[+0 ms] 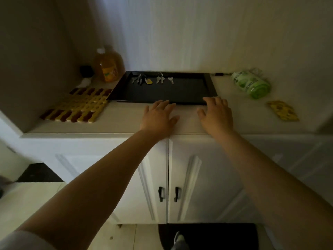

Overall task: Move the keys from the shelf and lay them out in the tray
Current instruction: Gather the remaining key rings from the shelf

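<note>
A black rectangular tray [180,91] lies on the pale shelf top [126,121]. Along its far side lie keys in a row: a dark bunch with a yellow tag [142,80], a pair on a ring [160,79], and a single silver key [171,80]. My left hand [158,117] rests palm down on the shelf, fingers spread, fingertips at the tray's near rim. My right hand [217,114] lies flat beside it, fingers apart, also touching the near rim. Both hands hold nothing.
A yellow and dark red slatted mat [77,105] lies left of the tray. An orange juice bottle [109,64] stands behind it. A green packet [251,83] and a small yellow piece [282,110] lie to the right. White cabinet doors [168,177] are below.
</note>
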